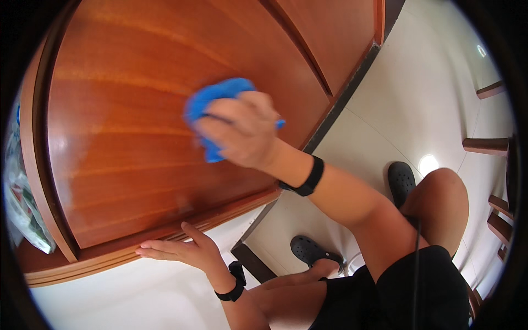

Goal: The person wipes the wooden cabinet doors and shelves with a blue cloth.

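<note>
My right hand (pixel 243 128), blurred, grips a bunched blue cloth (pixel 214 99) against a glossy reddish-brown wooden cabinet panel (pixel 123 123). Part of the cloth sticks out beyond the fingers, and the palm hides some of it. Lower down, my left hand (pixel 185 249) is spread at the moulded wooden trim (pixel 95 266) along the cabinet's side, with its thumb apart from the fingers and nothing held. Whether its fingertips press on the trim cannot be told. Both wrists wear black bands.
An open compartment at the far left holds clear plastic bags (pixel 27 210). A white wall (pixel 136 297) adjoins the trim. Dark edging (pixel 350 99) separates the cabinet from pale floor tiles (pixel 383 111). My feet wear black clogs (pixel 401 181); wooden furniture legs (pixel 486 146) stand at right.
</note>
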Available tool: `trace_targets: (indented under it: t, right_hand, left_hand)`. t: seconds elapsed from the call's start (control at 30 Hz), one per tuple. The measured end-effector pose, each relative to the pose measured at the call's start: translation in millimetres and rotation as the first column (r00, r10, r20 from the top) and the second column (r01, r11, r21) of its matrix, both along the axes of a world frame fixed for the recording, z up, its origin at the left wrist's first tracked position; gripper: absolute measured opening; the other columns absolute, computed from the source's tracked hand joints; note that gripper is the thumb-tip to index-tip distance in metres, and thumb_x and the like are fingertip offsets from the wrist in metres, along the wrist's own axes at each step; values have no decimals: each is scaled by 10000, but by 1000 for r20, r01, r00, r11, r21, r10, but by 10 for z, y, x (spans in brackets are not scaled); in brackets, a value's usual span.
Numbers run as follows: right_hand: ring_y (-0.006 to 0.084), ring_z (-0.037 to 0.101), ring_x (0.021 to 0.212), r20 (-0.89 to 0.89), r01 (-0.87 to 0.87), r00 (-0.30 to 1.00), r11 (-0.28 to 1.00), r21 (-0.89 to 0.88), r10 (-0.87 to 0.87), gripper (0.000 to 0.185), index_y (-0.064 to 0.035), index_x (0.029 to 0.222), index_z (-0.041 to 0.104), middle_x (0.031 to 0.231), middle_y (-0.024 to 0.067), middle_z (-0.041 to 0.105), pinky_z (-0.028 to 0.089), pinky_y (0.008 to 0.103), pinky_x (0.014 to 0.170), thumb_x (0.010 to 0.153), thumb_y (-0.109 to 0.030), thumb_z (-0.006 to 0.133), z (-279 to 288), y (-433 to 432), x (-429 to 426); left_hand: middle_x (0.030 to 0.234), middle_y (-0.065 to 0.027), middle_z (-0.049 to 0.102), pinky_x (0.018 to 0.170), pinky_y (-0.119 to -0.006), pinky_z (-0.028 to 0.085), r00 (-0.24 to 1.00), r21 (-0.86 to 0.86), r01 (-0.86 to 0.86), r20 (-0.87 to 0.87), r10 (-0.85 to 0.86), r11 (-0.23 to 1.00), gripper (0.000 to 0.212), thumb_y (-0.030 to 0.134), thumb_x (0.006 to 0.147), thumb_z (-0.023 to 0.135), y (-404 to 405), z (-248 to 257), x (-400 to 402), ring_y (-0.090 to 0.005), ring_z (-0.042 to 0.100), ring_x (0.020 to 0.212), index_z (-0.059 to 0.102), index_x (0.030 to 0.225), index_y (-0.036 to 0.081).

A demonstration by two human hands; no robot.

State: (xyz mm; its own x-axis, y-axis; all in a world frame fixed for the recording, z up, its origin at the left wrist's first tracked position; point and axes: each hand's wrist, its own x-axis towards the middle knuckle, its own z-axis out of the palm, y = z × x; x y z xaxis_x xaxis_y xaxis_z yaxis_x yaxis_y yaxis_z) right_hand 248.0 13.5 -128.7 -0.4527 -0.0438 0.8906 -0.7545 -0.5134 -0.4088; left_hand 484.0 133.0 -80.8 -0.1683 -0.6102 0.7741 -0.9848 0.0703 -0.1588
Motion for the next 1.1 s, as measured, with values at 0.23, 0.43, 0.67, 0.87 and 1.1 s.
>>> trace_targets:
  t: [0.23,0.43,0.67,0.87,1.1]
  right_hand:
    - [427,571,1216,745,-65,441,810,582,-500,334,-28,1199,662,1267,206,635,455,515,1046,869,-32,611,-2645,-146,-650]
    - [427,540,1267,832,-342,152,761,551,-533,419,-31,1280,640,1352,238,568,436,504,1084,962,-304,653,-1422,-250,-498]
    - [303,619,959,435,-20,900,1000,-17,25,385,-139,1048,734,1076,51,680,487,424,850,696,-156,888,-101,-217,-511]
    - [379,628,1023,798,-70,457,879,471,-392,156,-70,1021,741,1115,125,731,493,465,922,925,-191,720,-1936,-243,-849]
    - [403,608,1045,828,-185,372,840,510,-421,214,-17,966,706,1102,171,709,488,477,932,978,-228,673,-1748,-289,-803]
  left_hand:
    - [1712,-311,-109,1254,-614,45,999,-37,-32,-21,31,999,1043,157,949,688,-158,-77,-187,-500,-77,1584,-60,1647,-46]
    - [1699,-337,-121,1241,-648,51,988,-99,-112,99,121,989,1127,213,918,714,-178,-136,119,-532,-67,1571,-115,1636,-47]
    - [1719,-299,-102,1241,-642,54,990,-196,-7,135,34,981,1096,245,902,675,-318,-205,222,-502,-62,1583,-75,1639,-63]
    - [1724,-290,-83,1236,-647,65,995,-218,-60,71,77,974,1099,182,839,645,-351,-227,105,-523,-44,1577,-66,1641,-59]
    - [1714,-314,-57,1224,-667,85,980,-268,-146,93,177,952,1126,157,767,609,-391,-223,219,-556,-27,1565,-74,1631,-81]
